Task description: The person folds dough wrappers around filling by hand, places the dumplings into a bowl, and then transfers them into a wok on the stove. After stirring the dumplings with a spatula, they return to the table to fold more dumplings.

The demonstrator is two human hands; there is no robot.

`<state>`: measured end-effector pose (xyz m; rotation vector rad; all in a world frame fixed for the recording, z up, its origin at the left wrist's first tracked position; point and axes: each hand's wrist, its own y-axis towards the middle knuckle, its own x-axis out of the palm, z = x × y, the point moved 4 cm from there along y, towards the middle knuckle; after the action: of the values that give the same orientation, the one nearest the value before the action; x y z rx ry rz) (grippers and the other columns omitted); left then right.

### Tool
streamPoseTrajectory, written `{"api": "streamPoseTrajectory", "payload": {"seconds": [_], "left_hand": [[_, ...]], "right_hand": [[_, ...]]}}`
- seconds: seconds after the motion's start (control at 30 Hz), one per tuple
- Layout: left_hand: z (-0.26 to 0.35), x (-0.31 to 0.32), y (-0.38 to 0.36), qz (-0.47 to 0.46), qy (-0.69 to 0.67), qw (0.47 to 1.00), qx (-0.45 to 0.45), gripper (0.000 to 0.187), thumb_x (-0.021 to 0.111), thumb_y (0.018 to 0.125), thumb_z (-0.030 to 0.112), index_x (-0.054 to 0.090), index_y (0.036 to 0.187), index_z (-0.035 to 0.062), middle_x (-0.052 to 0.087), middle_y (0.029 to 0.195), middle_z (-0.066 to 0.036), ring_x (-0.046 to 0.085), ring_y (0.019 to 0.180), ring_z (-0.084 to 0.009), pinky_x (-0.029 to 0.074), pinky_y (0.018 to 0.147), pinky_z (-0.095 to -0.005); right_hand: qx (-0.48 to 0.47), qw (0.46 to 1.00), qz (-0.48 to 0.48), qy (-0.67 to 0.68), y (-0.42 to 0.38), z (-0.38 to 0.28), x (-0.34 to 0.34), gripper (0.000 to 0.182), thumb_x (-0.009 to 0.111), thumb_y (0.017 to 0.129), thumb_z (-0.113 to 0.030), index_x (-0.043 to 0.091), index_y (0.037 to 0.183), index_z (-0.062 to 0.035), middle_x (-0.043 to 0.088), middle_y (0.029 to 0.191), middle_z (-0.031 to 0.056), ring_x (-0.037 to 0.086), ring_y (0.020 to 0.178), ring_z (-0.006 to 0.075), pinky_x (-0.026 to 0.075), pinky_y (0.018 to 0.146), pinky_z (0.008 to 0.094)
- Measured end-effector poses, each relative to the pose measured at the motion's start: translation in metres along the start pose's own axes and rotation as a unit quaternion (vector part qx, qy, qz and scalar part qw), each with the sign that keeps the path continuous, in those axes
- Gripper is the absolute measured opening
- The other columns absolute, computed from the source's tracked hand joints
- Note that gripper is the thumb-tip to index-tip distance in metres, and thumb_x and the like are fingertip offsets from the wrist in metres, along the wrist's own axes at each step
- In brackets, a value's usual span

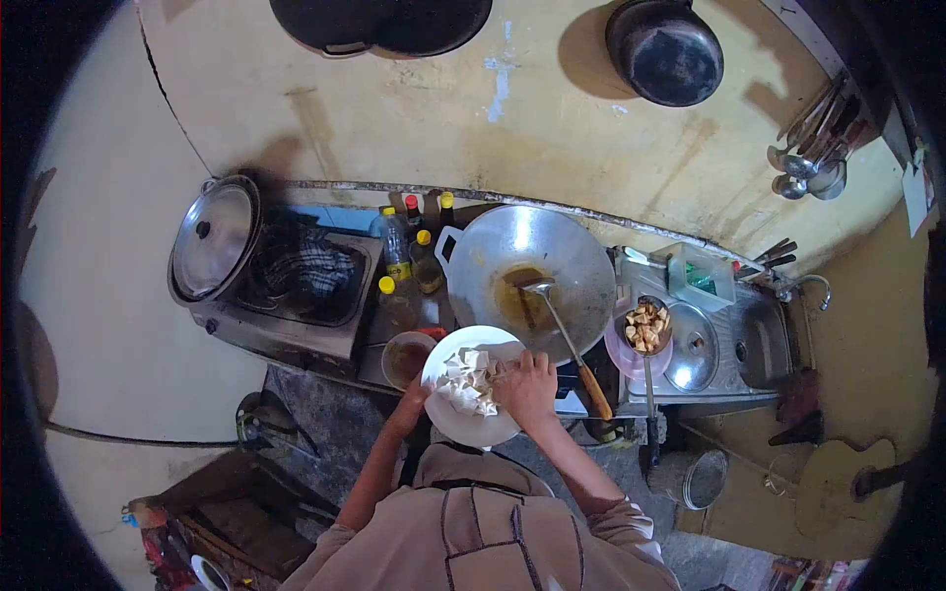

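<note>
White cubes [469, 379] on a plate [475, 430] near the wok [583, 258]

The left hand [407, 406] grips the rim at nine o'clock, presumably to steady it; the right hand's [529, 392] fingers curl at the cubes, whether pinching any I cannot tell. A turner [565, 330] juts from the wok's five o'clock, crowding that hand; bottles [428, 264] stand at the plate's eleven.

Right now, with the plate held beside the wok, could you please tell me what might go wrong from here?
The left hand grips the plate at one edge, so it might tip and spill the white pieces.
The wooden handle juts past the rim of the wok near the right hand; a bump could dislodge it.
The long handle under the brown pieces overhangs the counter and could be knocked.
</note>
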<state>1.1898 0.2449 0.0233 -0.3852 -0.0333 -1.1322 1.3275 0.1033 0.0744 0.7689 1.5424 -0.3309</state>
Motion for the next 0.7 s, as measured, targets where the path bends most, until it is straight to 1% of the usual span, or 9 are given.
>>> {"api": "streamPoseTrajectory", "payload": {"seconds": [0.1,0.2,0.3,0.33,0.43,0.53,0.6,0.7], "left_hand": [[-0.014,-0.006,0.006,-0.011,0.015,0.999,0.036,0.056,0.042,0.084,0.035,0.031,0.126,-0.0002,0.042,0.12,-0.011,0.039,0.109,-0.0187,0.03,0.093,-0.0304],[-0.016,-0.008,0.006,-0.042,0.031,0.998,0.041,0.059,0.043,0.084,0.037,0.027,0.128,0.0002,0.041,0.121,-0.011,0.038,0.11,-0.0186,0.029,0.093,-0.0305],[-0.003,-0.001,-0.002,0.008,0.002,1.0,0.018,0.062,0.044,0.083,0.038,0.026,0.128,0.0,0.041,0.121,-0.01,0.039,0.109,-0.0178,0.031,0.092,-0.0301],[0.003,0.002,-0.003,0.003,-0.008,1.0,0.02,0.062,0.044,0.083,0.039,0.026,0.128,0.0,0.041,0.121,-0.01,0.04,0.109,-0.0175,0.032,0.091,-0.0298],[0.008,0.004,-0.004,-0.01,-0.023,0.999,0.024,0.064,0.045,0.082,0.04,0.025,0.128,0.0002,0.041,0.12,-0.01,0.041,0.107,-0.0166,0.034,0.089,-0.029],[-0.005,-0.003,0.002,-0.015,-0.016,1.0,0.014,0.065,0.045,0.082,0.042,0.026,0.128,0.0004,0.042,0.119,-0.009,0.042,0.105,-0.016,0.036,0.087,-0.0283],[-0.013,-0.007,0.003,-0.008,-0.025,1.0,-0.009,0.065,0.044,0.082,0.043,0.026,0.128,0.0005,0.042,0.119,-0.009,0.043,0.104,-0.0161,0.036,0.087,-0.0281],[-0.021,-0.01,0.004,-0.01,-0.061,0.998,-0.001,0.064,0.043,0.083,0.044,0.026,0.127,0.0011,0.043,0.116,-0.007,0.044,0.101,-0.0151,0.038,0.083,-0.0268]], "right_hand": [[0.008,1.0,0.004,-0.008,0.0,-0.003,0.0,0.022,0.065,0.058,-0.025,0.06,0.073,-0.0093,0.049,0.085,0.007,0.045,0.084,0.026,0.038,0.069,0.0381],[0.018,1.0,-0.001,-0.008,0.002,-0.006,-0.004,0.021,0.064,0.059,-0.024,0.06,0.073,-0.0093,0.049,0.087,0.0071,0.045,0.085,0.026,0.038,0.069,0.0382],[0.014,1.0,0.011,-0.011,0.0,-0.006,0.002,0.02,0.063,0.061,-0.023,0.059,0.076,-0.0096,0.05,0.086,0.0073,0.046,0.084,0.026,0.037,0.069,0.0379],[0.01,1.0,0.018,-0.012,-0.002,-0.006,0.004,0.02,0.063,0.062,-0.023,0.059,0.077,-0.0096,0.051,0.085,0.0073,0.046,0.083,0.0259,0.037,0.069,0.0378],[0.001,1.0,-0.019,-0.003,-0.003,-0.007,0.008,0.025,0.062,0.064,-0.023,0.058,0.085,-0.0096,0.055,0.079,0.0072,0.049,0.081,0.0255,0.037,0.069,0.0384],[0.0,1.0,0.023,-0.009,-0.004,-0.01,0.006,0.029,0.061,0.065,-0.022,0.057,0.092,-0.0111,0.057,0.072,0.0066,0.051,0.08,0.025,0.036,0.068,0.0386],[-0.01,0.999,0.034,0.006,-0.005,-0.01,0.001,0.032,0.061,0.065,-0.022,0.057,0.096,-0.0131,0.057,0.071,0.0061,0.051,0.08,0.0247,0.036,0.068,0.0384],[-0.021,0.999,0.037,0.009,-0.006,-0.01,0.002,0.033,0.06,0.066,-0.022,0.057,0.098,-0.016,0.057,0.07,0.0052,0.051,0.079,0.0238,0.035,0.067,0.038]]}}
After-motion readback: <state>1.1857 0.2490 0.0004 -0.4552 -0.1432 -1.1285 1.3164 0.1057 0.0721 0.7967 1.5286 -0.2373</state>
